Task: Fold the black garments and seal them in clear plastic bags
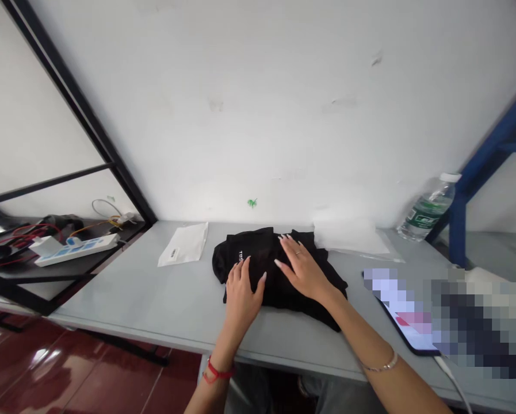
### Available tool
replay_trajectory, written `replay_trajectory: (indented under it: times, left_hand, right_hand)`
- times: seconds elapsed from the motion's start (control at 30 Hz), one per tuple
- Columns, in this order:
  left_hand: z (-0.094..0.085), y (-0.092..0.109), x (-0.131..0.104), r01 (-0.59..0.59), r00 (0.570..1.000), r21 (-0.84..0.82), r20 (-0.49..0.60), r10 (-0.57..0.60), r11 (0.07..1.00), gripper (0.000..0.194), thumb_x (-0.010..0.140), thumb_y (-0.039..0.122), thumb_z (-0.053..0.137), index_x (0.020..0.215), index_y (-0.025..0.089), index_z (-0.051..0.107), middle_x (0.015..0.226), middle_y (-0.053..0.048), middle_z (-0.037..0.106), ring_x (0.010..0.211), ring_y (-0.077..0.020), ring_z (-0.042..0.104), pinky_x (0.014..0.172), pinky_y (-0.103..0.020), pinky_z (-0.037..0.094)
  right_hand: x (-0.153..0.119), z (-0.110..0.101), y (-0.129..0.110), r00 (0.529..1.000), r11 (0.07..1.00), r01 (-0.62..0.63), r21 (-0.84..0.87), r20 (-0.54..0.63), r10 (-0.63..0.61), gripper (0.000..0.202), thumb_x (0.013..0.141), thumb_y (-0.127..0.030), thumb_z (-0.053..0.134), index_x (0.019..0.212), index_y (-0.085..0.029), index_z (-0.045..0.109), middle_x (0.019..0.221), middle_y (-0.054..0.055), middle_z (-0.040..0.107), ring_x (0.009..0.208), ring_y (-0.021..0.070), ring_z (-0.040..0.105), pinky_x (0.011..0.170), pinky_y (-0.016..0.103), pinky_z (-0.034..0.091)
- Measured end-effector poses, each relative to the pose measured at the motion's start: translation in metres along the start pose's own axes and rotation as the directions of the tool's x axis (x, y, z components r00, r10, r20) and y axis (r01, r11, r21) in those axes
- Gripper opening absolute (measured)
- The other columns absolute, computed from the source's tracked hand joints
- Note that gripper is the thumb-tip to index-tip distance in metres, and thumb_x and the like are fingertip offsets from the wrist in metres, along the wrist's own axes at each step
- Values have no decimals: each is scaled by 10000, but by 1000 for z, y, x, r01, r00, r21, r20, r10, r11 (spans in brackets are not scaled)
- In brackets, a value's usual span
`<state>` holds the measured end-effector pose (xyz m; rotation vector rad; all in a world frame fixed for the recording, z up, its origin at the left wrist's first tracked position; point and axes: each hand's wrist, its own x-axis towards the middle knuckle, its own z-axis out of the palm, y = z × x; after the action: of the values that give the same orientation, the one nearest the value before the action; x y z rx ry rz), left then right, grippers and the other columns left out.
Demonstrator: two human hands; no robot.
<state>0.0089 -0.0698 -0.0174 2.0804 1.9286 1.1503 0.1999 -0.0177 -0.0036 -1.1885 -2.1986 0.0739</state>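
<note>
A black garment (pixel 266 253) with small white lettering near its left side lies folded on the grey table (pixel 154 299). On its left part rests my left hand (pixel 244 290), fingers stretched out and thumb apart. My right hand (pixel 303 270) lies on the right part of the cloth, palm down with spread fingers. Neither hand grips the fabric. The cloth's lower right end fans out in loose layers beside my right forearm.
A white packet (pixel 183 244) lies back left; a clear plastic bag (pixel 355 238) lies back right. A water bottle (pixel 428 210) leans by the blue frame (pixel 458 230). A phone (pixel 406 316) with a cable is at right. A power strip (pixel 79 250) sits on the left shelf.
</note>
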Motion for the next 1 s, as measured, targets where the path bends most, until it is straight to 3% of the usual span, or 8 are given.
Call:
replay_trajectory:
  times: [0.17,0.33,0.4,0.5,0.67,0.8,0.9,1.0]
  left_hand:
    - [15,1,-7,-58,976,-77,205,73,995,636,926,406,487,1475,137,314,1499,-181,397,1436,-355,263,1138,-592,256]
    - [19,23,-5,-111,983,-294,106,148,949,656,928,301,487,1515,194,213,1535,-149,346,1411,-277,347,1141,-489,330]
    - [21,31,-1,-122,988,-328,53,147,937,606,921,232,470,1493,187,274,1501,-149,404,1377,-257,408,1122,-452,374]
    - [26,46,6,-136,990,-314,-8,141,940,567,892,130,432,1453,174,363,1446,-144,477,1362,-255,429,1113,-442,395]
    - [35,88,8,-147,988,-312,-3,154,939,686,811,-17,347,1462,199,366,1508,-124,393,1410,-238,356,1131,-419,376]
    - [55,126,1,-191,970,-237,101,220,952,725,782,-60,297,1465,175,362,1543,-157,323,1442,-262,280,1148,-480,329]
    - [76,145,-9,-267,929,-149,221,296,952,711,768,-50,337,1458,123,356,1520,-207,344,1444,-312,255,1152,-565,271]
    - [87,154,-19,-395,829,-170,358,430,903,669,788,60,460,1440,-9,324,1463,-278,397,1412,-341,320,1161,-531,283]
  right_hand:
    - [-8,18,-3,952,993,-18,-120,303,54,671,990,-536,188,1519,-126,245,1571,127,263,1475,253,144,1188,531,170]
    - [-2,18,6,943,998,-66,0,327,63,649,986,-494,237,1514,-118,255,1573,135,256,1477,249,130,1194,524,132]
    - [2,10,15,960,976,-159,151,254,117,637,976,-505,262,1501,-146,290,1551,139,321,1462,249,212,1188,520,162]
    - [8,-8,35,943,859,-296,417,-14,332,600,943,-551,320,1403,-182,434,1456,150,476,1365,261,418,1139,492,296]
    - [8,-34,71,665,675,-267,688,-375,646,503,868,-613,439,1127,-204,576,1157,115,667,1112,249,618,1001,454,440]
    - [6,-40,87,545,605,-217,766,-419,726,460,840,-614,459,1017,-205,574,1012,78,693,1003,221,656,942,421,466]
    - [6,-42,91,531,587,-217,780,-411,741,436,831,-597,467,994,-208,577,978,63,698,991,211,661,931,397,463]
    - [5,-45,94,527,577,-218,787,-403,748,412,829,-580,476,991,-215,578,977,50,695,990,205,662,923,383,466]
